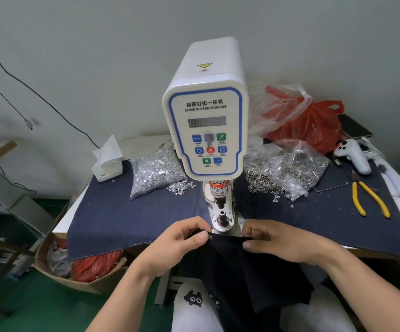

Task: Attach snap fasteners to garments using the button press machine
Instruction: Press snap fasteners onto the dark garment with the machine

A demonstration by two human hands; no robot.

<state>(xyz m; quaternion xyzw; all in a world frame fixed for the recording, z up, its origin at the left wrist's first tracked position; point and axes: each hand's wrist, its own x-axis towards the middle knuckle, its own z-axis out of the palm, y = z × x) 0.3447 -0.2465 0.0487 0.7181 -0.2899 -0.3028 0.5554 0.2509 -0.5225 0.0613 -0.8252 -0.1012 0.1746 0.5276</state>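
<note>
The left hand [182,240] and right hand [269,240] each pinch the black cloth garment's [239,267] edge, stretched left-right just before the round metal lower die [222,220], with the small snap [210,237] beside the left thumb.

- I am reading "伺服钉扣一体机" and "SERVO BUTTON MACHINE" on the button press machine [205,130] front panel.
- Its display [207,121] is showing 888888.
- I am seeing "MENU" on a blue button [196,138].
- A red label [218,190] is reading partly "CARE OF FINGER".
- A yellow warning triangle [204,65] is sitting on top.
</note>
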